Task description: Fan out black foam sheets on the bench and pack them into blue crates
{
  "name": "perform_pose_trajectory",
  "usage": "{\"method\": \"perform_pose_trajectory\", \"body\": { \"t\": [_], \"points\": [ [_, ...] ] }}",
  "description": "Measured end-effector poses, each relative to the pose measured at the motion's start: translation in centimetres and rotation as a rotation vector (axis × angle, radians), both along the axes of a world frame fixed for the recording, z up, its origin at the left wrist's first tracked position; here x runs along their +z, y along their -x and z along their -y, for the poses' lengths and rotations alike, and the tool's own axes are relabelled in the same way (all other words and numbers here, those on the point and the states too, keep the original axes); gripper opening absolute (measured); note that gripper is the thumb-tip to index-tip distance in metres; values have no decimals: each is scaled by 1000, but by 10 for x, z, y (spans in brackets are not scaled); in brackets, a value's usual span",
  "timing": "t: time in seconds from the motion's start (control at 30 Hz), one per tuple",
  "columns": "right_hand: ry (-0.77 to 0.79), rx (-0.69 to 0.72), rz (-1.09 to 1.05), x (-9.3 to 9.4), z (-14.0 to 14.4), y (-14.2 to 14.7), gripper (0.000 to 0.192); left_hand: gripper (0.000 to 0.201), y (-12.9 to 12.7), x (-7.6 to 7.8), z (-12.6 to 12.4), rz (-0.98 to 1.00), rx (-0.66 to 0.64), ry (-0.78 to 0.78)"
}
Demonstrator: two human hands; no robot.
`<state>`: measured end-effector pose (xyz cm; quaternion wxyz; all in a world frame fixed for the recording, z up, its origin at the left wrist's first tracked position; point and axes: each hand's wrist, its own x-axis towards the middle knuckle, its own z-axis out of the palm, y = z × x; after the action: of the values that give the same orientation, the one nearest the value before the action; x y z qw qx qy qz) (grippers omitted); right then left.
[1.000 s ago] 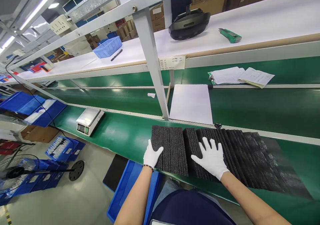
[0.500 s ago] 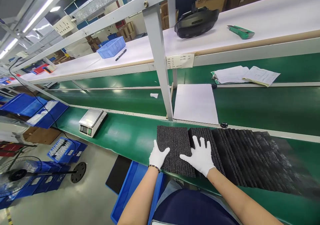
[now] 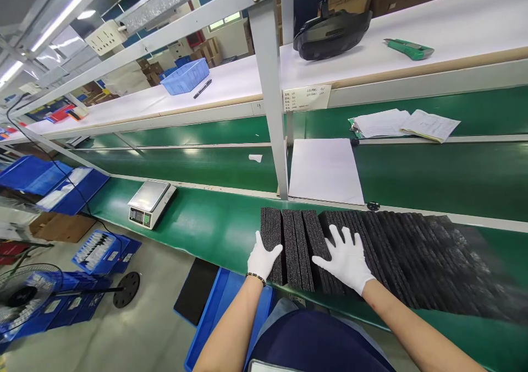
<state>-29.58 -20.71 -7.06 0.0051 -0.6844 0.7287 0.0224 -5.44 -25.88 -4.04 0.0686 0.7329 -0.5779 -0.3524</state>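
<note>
A long row of black foam strips [image 3: 295, 248] stands packed along the front of the green bench. Gaps now split the row's left end into small groups. My left hand [image 3: 263, 257], in a white glove, rests against the leftmost group, thumb pointing right across it and index finger reaching up its left side; the other fingers are partly hidden. My right hand [image 3: 347, 259], also gloved in white, lies with fingers spread on the strips right of the gaps. Farther right, the foam [image 3: 454, 267] looks blurred.
A weighing scale [image 3: 150, 202] stands left on the green bench [image 3: 202, 218]. Beyond the row are a white board [image 3: 325, 171], papers [image 3: 406, 124] and an upright post [image 3: 270, 97]. The shelf holds a green utility knife [image 3: 409, 48] and a blue bin [image 3: 185, 76]. Below sits a blue crate [image 3: 231, 295].
My right hand has moved right along the foam. The strips at the left end, close together before, have parted into groups with gaps. My left hand has stayed nearly in place.
</note>
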Motion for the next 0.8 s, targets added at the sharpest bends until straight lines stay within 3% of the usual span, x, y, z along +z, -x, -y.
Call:
{"method": "perform_pose_trajectory", "body": {
  "t": [0.13,0.3,0.47,0.6,0.7,0.8],
  "points": [
    [87,11,5,0,-5,0,68,100,0,-1,2,-14,-15,3],
    [7,95,142,16,0,-25,40,101,1,-3,2,-26,-30,2],
    [-107,-9,151,22,11,-58,71,103,-3,-4,1,-45,-19,6],
    [-94,-5,108,19,13,-64,77,103,8,-4,5,-29,-17,-6],
    [-99,24,90,16,12,-56,74,105,11,13,2,-48,-1,-34],
    [-93,43,84,11,10,-46,70,108,-31,56,-16,-176,129,-65]
  ]
}}
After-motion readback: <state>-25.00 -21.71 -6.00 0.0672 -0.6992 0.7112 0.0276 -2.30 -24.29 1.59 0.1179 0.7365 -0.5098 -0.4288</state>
